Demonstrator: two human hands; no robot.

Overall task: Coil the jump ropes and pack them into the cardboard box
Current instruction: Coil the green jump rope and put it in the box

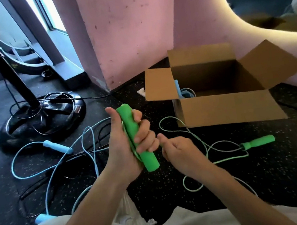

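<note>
At frame centre, the left hand point(124, 147) grips a green handle point(138, 137) while the right hand point(180, 154) pinches the green cord point(203, 142), which trails in loose loops over the floor point(271, 170) and could snag when pulled.

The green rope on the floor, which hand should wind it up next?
Probably the right hand. It is already pinching the green rope beside the handle, and the loose loops lie on its side. The left hand is busy gripping the green handle.
</note>
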